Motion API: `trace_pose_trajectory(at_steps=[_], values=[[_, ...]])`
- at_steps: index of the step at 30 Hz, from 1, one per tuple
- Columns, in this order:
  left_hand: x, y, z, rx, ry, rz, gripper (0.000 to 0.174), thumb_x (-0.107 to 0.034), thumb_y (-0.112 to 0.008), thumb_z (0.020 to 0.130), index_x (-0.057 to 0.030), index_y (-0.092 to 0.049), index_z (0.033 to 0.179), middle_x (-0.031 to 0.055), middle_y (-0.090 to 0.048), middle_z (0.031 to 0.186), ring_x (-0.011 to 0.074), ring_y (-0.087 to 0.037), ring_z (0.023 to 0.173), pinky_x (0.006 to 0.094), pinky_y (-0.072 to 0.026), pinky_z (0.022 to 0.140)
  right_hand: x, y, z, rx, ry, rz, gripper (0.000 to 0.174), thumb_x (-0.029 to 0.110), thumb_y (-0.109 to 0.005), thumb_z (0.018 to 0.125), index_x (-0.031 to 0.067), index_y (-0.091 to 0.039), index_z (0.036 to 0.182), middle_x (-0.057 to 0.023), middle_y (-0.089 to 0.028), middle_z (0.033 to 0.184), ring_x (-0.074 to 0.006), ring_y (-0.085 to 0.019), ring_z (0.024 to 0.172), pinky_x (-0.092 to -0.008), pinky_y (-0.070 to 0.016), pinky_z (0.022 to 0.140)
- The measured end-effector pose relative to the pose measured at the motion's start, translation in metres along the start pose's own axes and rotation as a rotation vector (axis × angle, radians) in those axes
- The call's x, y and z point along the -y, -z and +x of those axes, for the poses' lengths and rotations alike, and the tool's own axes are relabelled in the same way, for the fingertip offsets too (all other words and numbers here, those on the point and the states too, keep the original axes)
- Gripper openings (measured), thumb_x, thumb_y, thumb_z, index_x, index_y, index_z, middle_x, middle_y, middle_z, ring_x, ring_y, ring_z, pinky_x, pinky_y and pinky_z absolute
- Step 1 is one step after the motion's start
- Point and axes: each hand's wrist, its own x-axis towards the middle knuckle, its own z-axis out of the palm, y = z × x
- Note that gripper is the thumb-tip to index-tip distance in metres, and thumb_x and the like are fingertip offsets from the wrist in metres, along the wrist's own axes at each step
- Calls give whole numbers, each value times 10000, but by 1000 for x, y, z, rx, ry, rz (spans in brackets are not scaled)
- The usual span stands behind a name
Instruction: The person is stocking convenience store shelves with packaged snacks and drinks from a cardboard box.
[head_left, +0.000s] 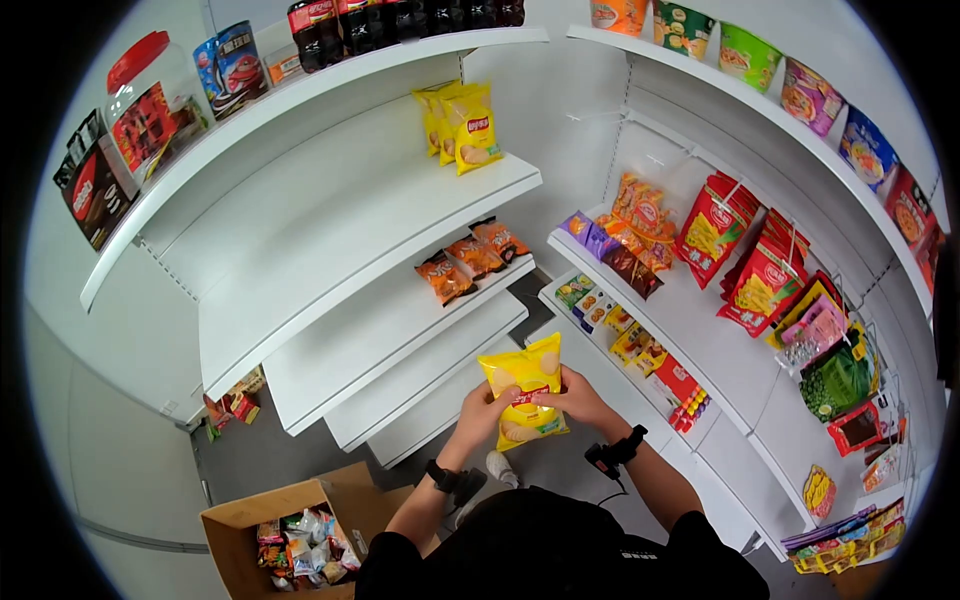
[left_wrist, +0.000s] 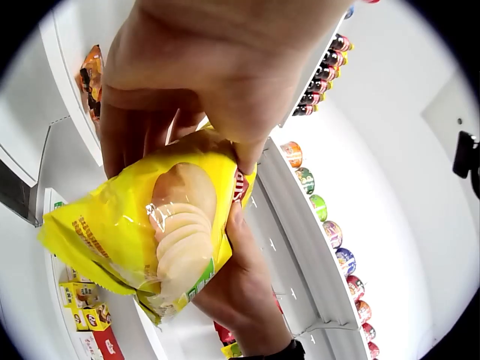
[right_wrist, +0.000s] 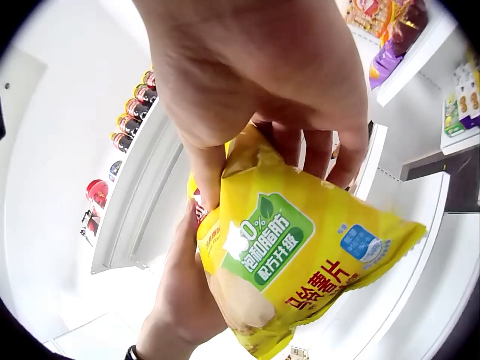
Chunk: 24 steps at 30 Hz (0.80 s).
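Both hands hold one yellow bag of potato chips (head_left: 523,375) in front of the body, its printed front facing up. My left hand (head_left: 484,408) grips the left side, thumb over the front and fingers behind. On the opposite side my right hand (head_left: 580,396) holds it the same way, thumb near the red logo. In the left wrist view the chip bag (left_wrist: 180,217) shows a picture of sliced potato. The right wrist view shows the same bag (right_wrist: 292,247) with a green label, fingers curled behind it.
Matching yellow chip bags (head_left: 470,130) stand at the right end of a white shelf (head_left: 330,240). Orange snack packs (head_left: 472,257) lie one level lower. Red snack bags (head_left: 765,280) fill the right-hand shelf. A cardboard box (head_left: 265,505) of mixed snacks sits on the floor at lower left.
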Motion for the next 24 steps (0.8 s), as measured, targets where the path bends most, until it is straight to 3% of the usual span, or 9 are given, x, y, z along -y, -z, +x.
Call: trace_pose_trajectory(at_steps=[7,12,13,19,24], values=[[-3,27,80,-73,-32,-47,316,-224,-583,901,44,-586,1068,73,-631,1000,120,-580,879,258,-466,791,10,29,68,-61,15,-215,547,194,-676,826,-12,-421,1264,-102,-555,1151,-167,-542,1027,-294,-431,899],[-18,39,123,-92,-40,55,316,-223,-592,896,47,-588,1061,70,-632,987,126,-585,882,259,-467,793,5,53,100,-134,40,-121,444,190,-657,838,-18,-482,1188,-92,-578,1095,-154,-550,986,-290,-433,875],[-23,38,130,-94,-47,-18,355,-224,-612,884,41,-559,1113,89,-635,1000,134,-602,865,263,-485,769,8,56,105,-131,31,-126,420,188,-651,842,-18,-494,1173,-88,-583,1084,-150,-551,977,-287,-433,869],[-28,45,168,-65,-95,46,420,-234,-648,856,25,-529,1164,108,-621,1044,146,-601,907,256,-474,792,11,84,152,-94,78,-96,301,170,-623,861,-8,-546,1091,-56,-599,1001,-118,-545,920,-260,-431,814],[-50,41,195,-70,-171,66,504,-202,-672,831,26,-475,1235,128,-586,1119,175,-566,1026,288,-476,830,35,112,191,-57,117,-20,233,138,-603,870,-4,-558,1050,-41,-597,970,-106,-537,908,-249,-426,808]])
